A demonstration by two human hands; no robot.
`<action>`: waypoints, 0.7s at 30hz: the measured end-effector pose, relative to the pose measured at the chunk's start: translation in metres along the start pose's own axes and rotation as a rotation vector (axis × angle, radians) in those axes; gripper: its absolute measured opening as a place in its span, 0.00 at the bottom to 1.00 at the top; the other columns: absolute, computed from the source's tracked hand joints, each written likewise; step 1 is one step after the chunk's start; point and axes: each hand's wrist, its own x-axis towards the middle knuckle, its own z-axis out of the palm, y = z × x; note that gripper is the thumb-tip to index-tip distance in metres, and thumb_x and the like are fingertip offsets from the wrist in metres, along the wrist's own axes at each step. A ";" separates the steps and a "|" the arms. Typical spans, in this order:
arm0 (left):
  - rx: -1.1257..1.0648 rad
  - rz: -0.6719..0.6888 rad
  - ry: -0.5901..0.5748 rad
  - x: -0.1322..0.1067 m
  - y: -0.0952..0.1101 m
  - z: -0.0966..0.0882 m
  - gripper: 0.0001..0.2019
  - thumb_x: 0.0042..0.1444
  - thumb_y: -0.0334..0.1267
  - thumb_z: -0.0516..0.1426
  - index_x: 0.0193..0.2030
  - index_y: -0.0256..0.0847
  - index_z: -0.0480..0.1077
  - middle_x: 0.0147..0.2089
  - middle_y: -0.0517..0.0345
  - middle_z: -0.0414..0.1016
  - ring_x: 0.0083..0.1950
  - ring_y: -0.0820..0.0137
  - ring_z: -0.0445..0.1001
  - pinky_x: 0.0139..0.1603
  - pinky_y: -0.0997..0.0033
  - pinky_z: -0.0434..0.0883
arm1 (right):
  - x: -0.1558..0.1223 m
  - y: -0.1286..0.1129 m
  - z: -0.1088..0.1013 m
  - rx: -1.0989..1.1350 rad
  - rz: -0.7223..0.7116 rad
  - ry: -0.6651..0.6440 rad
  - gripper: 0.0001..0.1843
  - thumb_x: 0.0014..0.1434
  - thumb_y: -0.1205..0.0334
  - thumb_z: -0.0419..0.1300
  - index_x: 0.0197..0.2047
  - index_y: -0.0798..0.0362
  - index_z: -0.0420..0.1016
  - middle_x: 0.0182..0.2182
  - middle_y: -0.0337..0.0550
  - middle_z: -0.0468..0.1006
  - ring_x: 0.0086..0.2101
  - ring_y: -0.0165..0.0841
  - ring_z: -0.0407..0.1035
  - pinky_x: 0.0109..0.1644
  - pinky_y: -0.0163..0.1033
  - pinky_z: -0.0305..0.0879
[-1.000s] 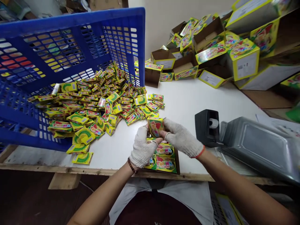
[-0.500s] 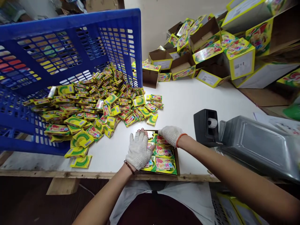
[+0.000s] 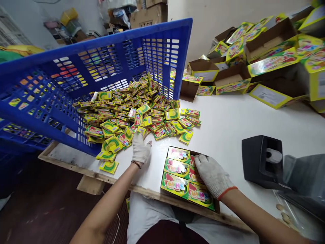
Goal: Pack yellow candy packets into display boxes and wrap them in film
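We find open white tabletop (image 3: 228, 125) between the spilled yellow packets (image 3: 142, 112), the black tape dispenser (image 3: 261, 162) and the piled yellow cardboard cartons (image 3: 274, 64).

A plain cream wall (image 3: 215, 17) rises behind the white surface (image 3: 228, 125), which has a raw wooden edge (image 3: 68, 164). The floor (image 3: 38, 210) below is dark brown. Cardboard boxes (image 3: 149, 13) and clutter crowd the evenly lit far left corner.

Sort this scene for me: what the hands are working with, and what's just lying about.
In use: left hand at the packet pile; right hand flat on the packed box; tipped blue crate holding the pile.
Lying about: tape dispenser; open cartons at the back; grey tray on the right.
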 end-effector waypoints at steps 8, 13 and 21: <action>-0.157 -0.110 0.022 0.016 -0.044 -0.029 0.12 0.46 0.35 0.61 0.40 0.41 0.70 0.51 0.45 0.71 0.60 0.49 0.68 0.64 0.48 0.66 | -0.002 -0.012 0.003 0.077 0.019 -0.060 0.22 0.62 0.79 0.48 0.54 0.62 0.76 0.54 0.66 0.74 0.48 0.49 0.73 0.44 0.48 0.74; -0.367 -0.264 0.114 -0.002 -0.035 -0.039 0.14 0.56 0.47 0.55 0.44 0.40 0.67 0.41 0.48 0.74 0.49 0.55 0.76 0.52 0.50 0.75 | -0.016 -0.015 0.014 0.145 0.011 -0.037 0.25 0.58 0.82 0.50 0.55 0.65 0.76 0.56 0.66 0.74 0.56 0.50 0.68 0.60 0.49 0.65; -1.194 -0.467 -0.243 -0.061 0.083 -0.040 0.28 0.41 0.50 0.70 0.45 0.41 0.66 0.42 0.55 0.78 0.39 0.67 0.79 0.38 0.67 0.77 | -0.014 0.007 -0.028 1.212 -0.022 0.084 0.18 0.63 0.57 0.54 0.52 0.54 0.76 0.42 0.47 0.81 0.42 0.39 0.74 0.47 0.43 0.71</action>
